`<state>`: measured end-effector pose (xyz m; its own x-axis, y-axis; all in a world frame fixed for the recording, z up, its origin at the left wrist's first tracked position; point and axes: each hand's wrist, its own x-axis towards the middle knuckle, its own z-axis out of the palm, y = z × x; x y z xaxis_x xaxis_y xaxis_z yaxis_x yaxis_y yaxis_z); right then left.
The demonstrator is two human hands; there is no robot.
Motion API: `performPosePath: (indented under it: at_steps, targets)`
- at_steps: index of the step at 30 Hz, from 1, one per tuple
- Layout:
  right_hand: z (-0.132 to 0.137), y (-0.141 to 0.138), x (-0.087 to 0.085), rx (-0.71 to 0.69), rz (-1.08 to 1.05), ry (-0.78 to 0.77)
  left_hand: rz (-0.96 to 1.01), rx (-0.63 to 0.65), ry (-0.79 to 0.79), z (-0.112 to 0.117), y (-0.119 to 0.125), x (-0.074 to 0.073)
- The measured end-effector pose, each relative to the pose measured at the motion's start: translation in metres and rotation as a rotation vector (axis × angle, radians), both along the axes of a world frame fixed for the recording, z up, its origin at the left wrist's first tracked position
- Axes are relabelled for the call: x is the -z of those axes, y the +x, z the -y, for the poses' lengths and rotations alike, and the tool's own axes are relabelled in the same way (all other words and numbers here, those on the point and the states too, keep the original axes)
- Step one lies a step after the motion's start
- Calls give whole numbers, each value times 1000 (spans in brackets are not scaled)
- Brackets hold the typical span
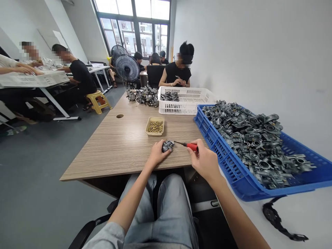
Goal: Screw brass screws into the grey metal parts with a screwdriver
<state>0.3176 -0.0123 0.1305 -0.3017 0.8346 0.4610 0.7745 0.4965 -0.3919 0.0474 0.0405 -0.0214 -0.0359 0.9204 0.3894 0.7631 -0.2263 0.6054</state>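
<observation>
My left hand is closed around a small grey metal casting, which looks like a carburetor body, near the front edge of the wooden table. In my right hand is a screwdriver with a red and black handle. Its thin shaft points left, and the tip is at the casting's right side; whether it touches is too small to tell. Just beyond my left hand stands a cream tray filled with small brass-coloured parts.
On the right, a blue crate holds a heap of metal castings. A white crate and a pile of castings stand at the far end, before a seated co-worker. A black wristwatch lies lower right.
</observation>
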Motion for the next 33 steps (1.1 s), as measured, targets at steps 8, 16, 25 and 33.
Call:
performPosePath:
  at_steps: [8, 16, 25, 33]
  targets:
    - [-10, -2, 4, 58, -163, -86, -21, 1, -25, 2, 1, -3]
    - [-26, 5, 18, -211, -38, -30, -53, 5, -40, 5, 3, -6]
    - [-17, 14, -2, -325, 72, -67, -53, 5, -50, 4, 3, -4]
    - [-17, 14, 1, -388, 66, -69, -50, 2, -49, 4, 4, -4]
